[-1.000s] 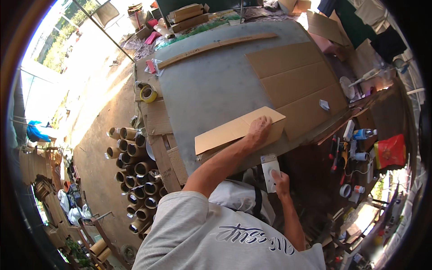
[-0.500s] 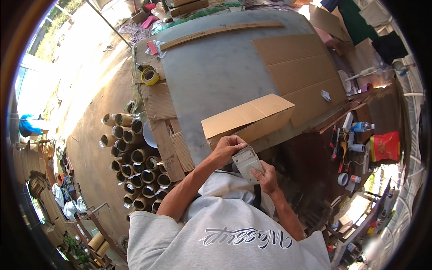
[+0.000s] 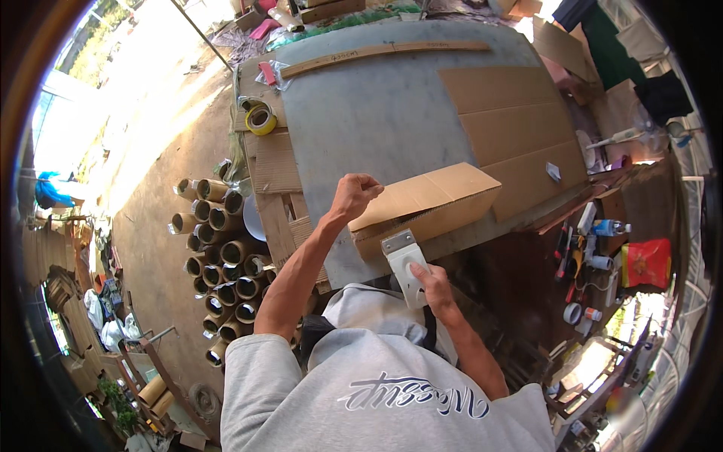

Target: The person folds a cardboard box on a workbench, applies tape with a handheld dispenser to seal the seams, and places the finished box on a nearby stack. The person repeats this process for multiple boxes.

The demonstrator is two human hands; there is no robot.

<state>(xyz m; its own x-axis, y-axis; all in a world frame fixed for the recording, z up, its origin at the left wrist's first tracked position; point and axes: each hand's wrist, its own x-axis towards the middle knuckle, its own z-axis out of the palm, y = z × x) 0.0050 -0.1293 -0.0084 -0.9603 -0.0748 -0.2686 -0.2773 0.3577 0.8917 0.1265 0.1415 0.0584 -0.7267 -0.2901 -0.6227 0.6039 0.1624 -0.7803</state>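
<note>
The right hand (image 3: 434, 288) clasps a white tool (image 3: 403, 265), a carton (image 3: 433, 215) lying on the table (image 3: 361, 113) just beyond that grip; ahead and left of it, the left hand (image 3: 355, 196) is curled, whether pinching anything unclear.

Daylight glare upper left, floor (image 3: 143, 241) sun-streaked; lower right dim; edges bent, blackened.

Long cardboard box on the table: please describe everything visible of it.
The long cardboard box looks plain tan, with a faint crease across its top. Its top flap sits slightly raised near the left end, leaving a dark gap. It lies slantwise on the grey tabletop. Whether the left hand or white tool touches it is unclear.
</note>
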